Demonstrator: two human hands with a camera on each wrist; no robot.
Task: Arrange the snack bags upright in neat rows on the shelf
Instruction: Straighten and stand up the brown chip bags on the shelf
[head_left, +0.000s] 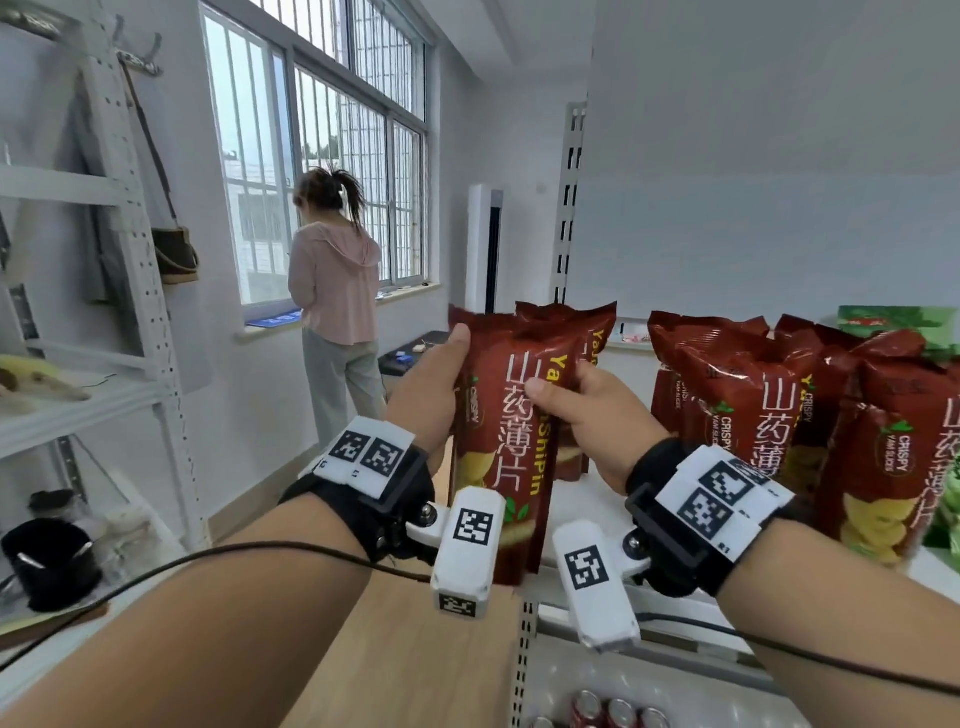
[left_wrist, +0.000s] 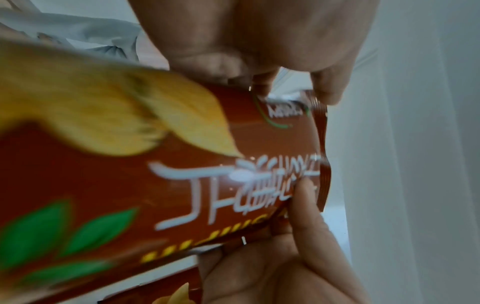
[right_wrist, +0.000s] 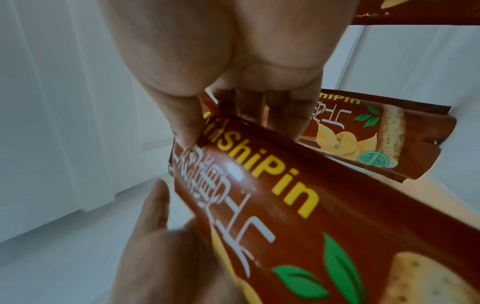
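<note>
I hold one red-brown yam crisp bag (head_left: 511, 415) upright in front of me with both hands. My left hand (head_left: 447, 374) grips its left side, thumb on the front. My right hand (head_left: 566, 389) pinches its right edge. Close up, the bag (left_wrist: 155, 185) (right_wrist: 272, 195) fills both wrist views, with fingers curled behind it. A second bag of the same kind (head_left: 589, 332) (right_wrist: 363, 135) stands just behind it on the white shelf (head_left: 930, 569). Further right, several more red bags (head_left: 758, 400) stand upright in a close group.
A green bag (head_left: 893, 322) stands behind the red group at the far right. Drink cans (head_left: 618, 712) sit on the shelf below. The shelf's slotted post (head_left: 566, 208) rises at its left end. A person (head_left: 332, 291) stands at the window, and a metal rack (head_left: 130, 260) lines the left wall.
</note>
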